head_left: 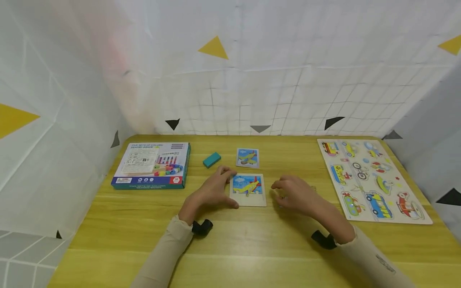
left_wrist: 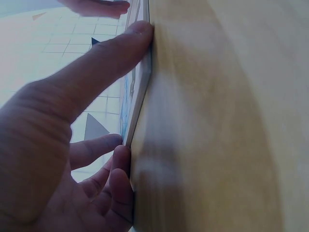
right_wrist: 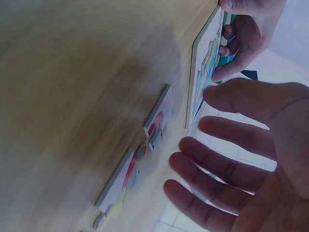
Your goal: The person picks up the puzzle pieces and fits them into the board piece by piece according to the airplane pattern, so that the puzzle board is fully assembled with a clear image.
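Observation:
A small wooden puzzle board [head_left: 248, 201] with a yellow and red airplane picture lies flat on the table. My left hand [head_left: 215, 187] holds it by its left side, thumb at the near corner and index finger at the far one; the left wrist view shows the thumb [left_wrist: 104, 65] on the board's edge. To the right of the board hovers my right hand [head_left: 297, 196], fingers loosely bent and apart, holding nothing. Beneath it, loose puzzle pieces [right_wrist: 117, 181] with red patches lie on the table, mostly hidden in the head view.
Behind the board lies an airplane picture card [head_left: 247, 157], with a teal block [head_left: 211, 159] to its left. A boxed bead set [head_left: 151, 166] sits at the left. On the right is a large vehicle puzzle board [head_left: 371, 180]. White sheeting hangs behind the table [head_left: 245, 248].

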`<action>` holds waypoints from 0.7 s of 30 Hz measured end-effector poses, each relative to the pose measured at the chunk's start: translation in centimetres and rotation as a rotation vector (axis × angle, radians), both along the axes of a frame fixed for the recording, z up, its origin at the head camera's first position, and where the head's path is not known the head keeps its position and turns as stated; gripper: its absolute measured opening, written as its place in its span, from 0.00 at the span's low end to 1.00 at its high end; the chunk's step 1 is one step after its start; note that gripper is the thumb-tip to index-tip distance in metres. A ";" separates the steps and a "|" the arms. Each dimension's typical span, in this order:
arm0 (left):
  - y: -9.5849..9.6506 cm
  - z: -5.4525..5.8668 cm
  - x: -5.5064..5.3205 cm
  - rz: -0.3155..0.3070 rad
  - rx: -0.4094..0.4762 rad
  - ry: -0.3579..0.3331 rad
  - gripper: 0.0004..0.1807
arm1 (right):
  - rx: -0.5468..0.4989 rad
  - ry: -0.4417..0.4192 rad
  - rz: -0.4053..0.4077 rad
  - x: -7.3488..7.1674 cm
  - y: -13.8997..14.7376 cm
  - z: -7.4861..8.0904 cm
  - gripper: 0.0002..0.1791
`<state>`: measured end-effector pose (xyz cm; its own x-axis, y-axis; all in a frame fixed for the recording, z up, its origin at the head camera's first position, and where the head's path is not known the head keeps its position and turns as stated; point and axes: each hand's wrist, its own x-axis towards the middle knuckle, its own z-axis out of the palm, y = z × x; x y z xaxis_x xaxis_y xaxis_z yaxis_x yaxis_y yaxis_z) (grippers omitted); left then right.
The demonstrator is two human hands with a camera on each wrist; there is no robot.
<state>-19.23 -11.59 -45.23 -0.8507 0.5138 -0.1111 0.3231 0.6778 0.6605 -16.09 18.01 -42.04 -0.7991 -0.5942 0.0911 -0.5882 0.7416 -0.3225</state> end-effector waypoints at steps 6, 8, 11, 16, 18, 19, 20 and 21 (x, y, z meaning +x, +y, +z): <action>0.1 0.0 0.0 0.000 -0.002 -0.004 0.58 | 0.097 -0.095 -0.022 0.9 0.8 0.3 0.17; 0.1 0.0 0.0 0.002 -0.001 -0.005 0.58 | 0.117 -0.124 -0.028 1.1 0.9 0.4 0.17; 0.0 -0.2 0.0 0.007 -0.002 -0.008 0.58 | 0.122 -0.125 -0.023 1.3 0.8 0.5 0.16; 0.0 -0.4 0.0 0.017 0.005 -0.016 0.59 | 0.129 -0.108 -0.024 1.2 0.6 0.3 0.15; 0.0 -0.5 0.0 0.016 0.010 -0.013 0.59 | 0.129 -0.103 -0.029 1.1 0.6 0.2 0.14; 0.0 -0.5 0.0 0.014 0.011 -0.011 0.59 | 0.127 -0.099 -0.032 1.1 0.6 0.1 0.14; 0.0 -0.5 -0.1 0.012 0.012 -0.009 0.59 | 0.123 -0.095 -0.033 1.1 0.6 0.0 0.14; 0.0 -0.5 -0.1 0.010 0.012 -0.007 0.59 | 0.118 -0.092 -0.035 1.1 0.6 0.0 0.15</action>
